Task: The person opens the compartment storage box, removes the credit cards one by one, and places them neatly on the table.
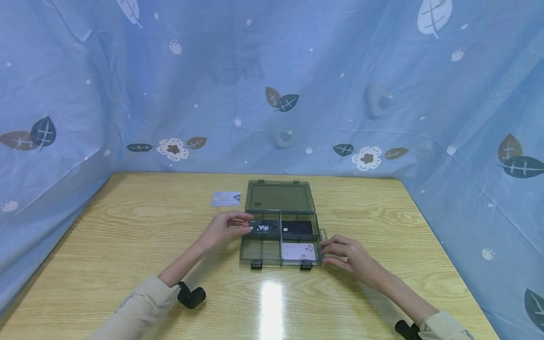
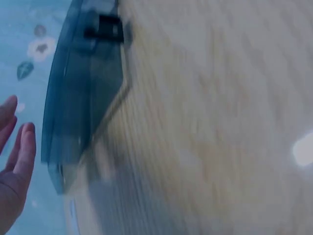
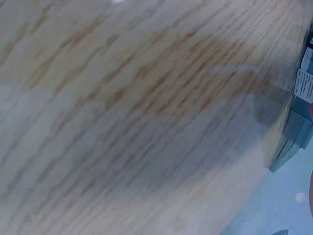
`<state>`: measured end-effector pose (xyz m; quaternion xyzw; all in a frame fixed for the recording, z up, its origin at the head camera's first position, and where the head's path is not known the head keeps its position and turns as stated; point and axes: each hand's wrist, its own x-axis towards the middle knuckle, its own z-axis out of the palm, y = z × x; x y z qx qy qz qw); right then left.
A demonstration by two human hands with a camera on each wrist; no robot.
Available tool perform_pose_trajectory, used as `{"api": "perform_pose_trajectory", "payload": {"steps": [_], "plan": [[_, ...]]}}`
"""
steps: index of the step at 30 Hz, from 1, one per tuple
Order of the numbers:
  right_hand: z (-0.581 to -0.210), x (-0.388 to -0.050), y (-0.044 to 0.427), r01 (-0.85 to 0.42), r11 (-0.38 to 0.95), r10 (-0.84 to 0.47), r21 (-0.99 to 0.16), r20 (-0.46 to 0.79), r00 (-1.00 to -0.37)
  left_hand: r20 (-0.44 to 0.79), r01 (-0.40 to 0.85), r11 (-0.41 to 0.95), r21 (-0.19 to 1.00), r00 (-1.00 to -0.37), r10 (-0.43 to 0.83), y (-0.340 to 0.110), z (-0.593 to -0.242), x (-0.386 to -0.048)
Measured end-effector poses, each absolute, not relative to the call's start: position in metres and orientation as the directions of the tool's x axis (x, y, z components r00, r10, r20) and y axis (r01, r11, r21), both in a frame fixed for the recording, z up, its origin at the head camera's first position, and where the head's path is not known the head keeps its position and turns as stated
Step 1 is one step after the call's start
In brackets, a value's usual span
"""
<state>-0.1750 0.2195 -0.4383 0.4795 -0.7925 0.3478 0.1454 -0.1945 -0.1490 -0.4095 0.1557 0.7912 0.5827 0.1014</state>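
where right-wrist view ends, box (image 3: pixel 297 128) cut off

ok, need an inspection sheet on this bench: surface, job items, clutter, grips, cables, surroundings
Surface: wood-grain table, bright glare near the front.
Job items: divided box open, lid laid back; Vip card back left, dark card back right, light card front right, no card front left; loose card on the table, left of the lid.
Clutter: nothing seen.
Left grip: bare hand at the Vip card's left edge; contact unclear.
Right grip: bare hand, fingers at the box's right side.
Cables: nothing seen.
Surroundings: blue leaf-print cloth behind and at both sides.
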Motion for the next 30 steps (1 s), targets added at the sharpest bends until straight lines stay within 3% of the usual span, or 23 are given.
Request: {"api": "perform_pose_trajectory", "payload": {"steps": [10,20,30], "plan": [[-0.439,-0.175,0.220,-0.847,0.306,-0.650,-0.434,0.555,-0.519,-0.032,0.066,0.250,0.966,-0.928,0.370,-0.132,-0.409,-0.179],[-0.439,-0.176,0.219,-0.845,0.312,-0.646,-0.434,0.555,-0.524,-0.060,0.033,0.192,0.981,-0.887,0.458,-0.111,-0.410,-0.168],[-0.440,-0.174,0.219,-0.815,0.349,-0.639,-0.462,0.520,-0.568,-0.037,0.168,0.374,0.912,-0.875,0.483,-0.087,-0.414,-0.169]]}}
